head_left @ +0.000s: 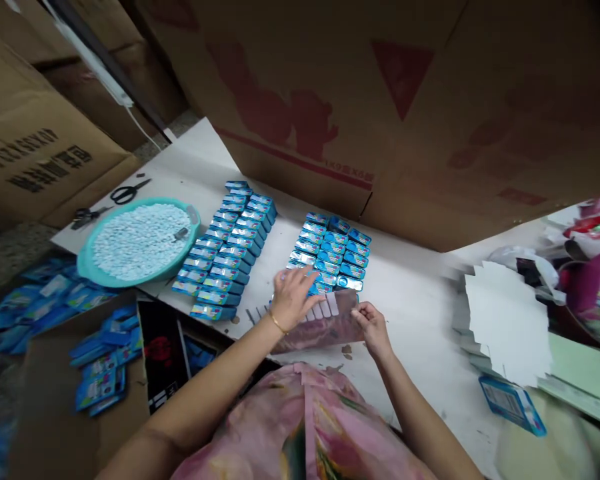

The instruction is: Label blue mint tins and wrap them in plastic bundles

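My left hand (294, 295) lies with fingers spread over the near end of a block of small blue boxes (333, 250) and over a pinkish sheet (325, 327) with a notched top edge. My right hand (373, 325) pinches the right edge of that sheet on the white table (415, 293). A second, longer block of blue boxes (227, 250) lies to the left, beside a teal basin (93, 267) full of small white pieces.
Scissors (127, 193) lie behind the basin. Large cardboard cartons (380, 100) wall the far side. White cut sheets (507, 320) and a loose blue box (513, 403) lie right. More blue packs (100, 370) sit in a carton lower left.
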Action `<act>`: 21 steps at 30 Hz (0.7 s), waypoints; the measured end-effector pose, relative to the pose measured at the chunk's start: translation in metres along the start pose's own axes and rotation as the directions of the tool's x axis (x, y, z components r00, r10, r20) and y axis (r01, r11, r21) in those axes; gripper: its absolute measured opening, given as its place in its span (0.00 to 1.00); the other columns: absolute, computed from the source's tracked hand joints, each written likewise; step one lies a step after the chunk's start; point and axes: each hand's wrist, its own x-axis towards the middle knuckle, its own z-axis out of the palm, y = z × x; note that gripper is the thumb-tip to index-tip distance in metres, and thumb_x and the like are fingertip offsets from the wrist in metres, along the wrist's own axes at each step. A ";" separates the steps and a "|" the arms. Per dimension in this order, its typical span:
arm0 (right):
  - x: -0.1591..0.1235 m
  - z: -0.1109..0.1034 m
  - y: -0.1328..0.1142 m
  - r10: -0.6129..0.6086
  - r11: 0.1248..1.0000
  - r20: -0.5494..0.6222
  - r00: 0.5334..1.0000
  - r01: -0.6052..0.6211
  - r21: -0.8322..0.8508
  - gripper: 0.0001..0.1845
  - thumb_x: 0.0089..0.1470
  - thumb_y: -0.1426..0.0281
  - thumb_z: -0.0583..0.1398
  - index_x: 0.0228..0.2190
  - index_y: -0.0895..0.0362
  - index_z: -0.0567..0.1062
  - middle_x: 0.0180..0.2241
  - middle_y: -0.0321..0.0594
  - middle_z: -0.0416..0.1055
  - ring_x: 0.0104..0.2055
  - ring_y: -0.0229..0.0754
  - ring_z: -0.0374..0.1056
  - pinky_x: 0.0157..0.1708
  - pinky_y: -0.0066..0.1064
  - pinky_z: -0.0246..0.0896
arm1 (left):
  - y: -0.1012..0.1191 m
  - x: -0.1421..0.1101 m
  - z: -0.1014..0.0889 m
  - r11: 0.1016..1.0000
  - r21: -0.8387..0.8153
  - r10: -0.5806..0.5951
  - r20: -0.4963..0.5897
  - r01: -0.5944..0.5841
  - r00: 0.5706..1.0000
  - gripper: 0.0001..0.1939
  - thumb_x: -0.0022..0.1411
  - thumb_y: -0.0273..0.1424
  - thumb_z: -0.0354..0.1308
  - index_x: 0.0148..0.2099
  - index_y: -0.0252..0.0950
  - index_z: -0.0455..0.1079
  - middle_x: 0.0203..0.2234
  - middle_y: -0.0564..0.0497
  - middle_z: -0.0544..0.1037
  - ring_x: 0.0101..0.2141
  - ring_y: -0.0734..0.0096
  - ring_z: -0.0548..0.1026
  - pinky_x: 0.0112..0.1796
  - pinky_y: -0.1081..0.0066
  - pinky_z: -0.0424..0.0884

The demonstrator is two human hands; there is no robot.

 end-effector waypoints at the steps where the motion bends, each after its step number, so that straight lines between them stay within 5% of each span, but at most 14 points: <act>1: -0.007 0.002 0.002 -0.027 0.998 0.012 1.000 0.027 -0.051 0.10 0.42 0.63 0.59 0.22 0.57 0.66 0.18 0.30 0.60 0.20 0.33 0.56 0.22 0.25 0.52 | 0.005 -0.001 0.002 0.999 -0.030 0.039 0.089 -0.037 0.995 0.16 0.58 0.40 0.46 0.41 0.37 0.68 0.36 0.45 0.73 0.40 0.64 0.68 0.41 0.65 0.59; 4: -0.031 0.008 0.007 -0.231 0.921 -0.020 0.973 0.212 -0.325 0.10 0.47 0.64 0.56 0.31 0.57 0.70 0.28 0.38 0.68 0.29 0.38 0.63 0.30 0.30 0.59 | 0.006 -0.019 0.012 0.991 -0.129 0.059 0.283 -0.023 0.957 0.17 0.62 0.36 0.41 0.27 0.35 0.66 0.21 0.51 0.70 0.26 0.73 0.67 0.29 0.73 0.58; 8: -0.051 0.020 -0.002 -0.611 0.461 0.140 0.779 0.494 -0.737 0.18 0.52 0.69 0.53 0.46 0.52 0.67 0.45 0.44 0.64 0.47 0.44 0.59 0.45 0.39 0.54 | -0.006 -0.047 0.021 0.964 -0.261 0.038 0.347 0.057 0.937 0.17 0.61 0.36 0.43 0.24 0.35 0.64 0.18 0.54 0.66 0.22 0.76 0.64 0.26 0.75 0.55; 10: -0.052 0.028 -0.009 -0.625 0.223 0.304 0.719 0.537 -0.813 0.18 0.53 0.71 0.53 0.46 0.50 0.67 0.45 0.43 0.65 0.48 0.44 0.58 0.46 0.39 0.53 | -0.009 -0.054 0.021 0.944 -0.324 0.068 0.368 0.059 0.927 0.17 0.60 0.36 0.43 0.24 0.35 0.63 0.17 0.55 0.66 0.22 0.76 0.63 0.26 0.75 0.55; 13: -0.053 0.037 -0.011 -0.572 0.008 0.446 0.689 0.549 -0.836 0.18 0.53 0.72 0.53 0.47 0.51 0.67 0.44 0.42 0.67 0.46 0.44 0.58 0.46 0.39 0.52 | -0.009 -0.058 0.020 0.920 -0.384 0.086 0.390 0.076 0.917 0.16 0.59 0.36 0.45 0.24 0.35 0.64 0.18 0.55 0.66 0.22 0.76 0.63 0.26 0.76 0.55; 17: -0.067 0.036 -0.001 -0.500 -0.106 0.575 0.647 0.613 -0.783 0.20 0.55 0.72 0.50 0.49 0.55 0.65 0.46 0.43 0.66 0.50 0.45 0.57 0.49 0.39 0.52 | -0.005 -0.070 0.021 0.891 -0.432 0.058 0.411 0.138 0.910 0.16 0.58 0.36 0.45 0.23 0.34 0.66 0.17 0.55 0.67 0.22 0.76 0.63 0.25 0.76 0.55; 21: -0.078 0.020 0.005 -0.469 -0.069 0.622 0.627 0.676 -0.734 0.20 0.54 0.73 0.49 0.50 0.55 0.64 0.50 0.42 0.63 0.56 0.47 0.51 0.53 0.45 0.49 | 0.008 -0.079 0.031 0.885 -0.428 0.007 0.412 0.187 0.911 0.17 0.58 0.37 0.46 0.23 0.35 0.67 0.16 0.55 0.67 0.21 0.76 0.62 0.25 0.75 0.54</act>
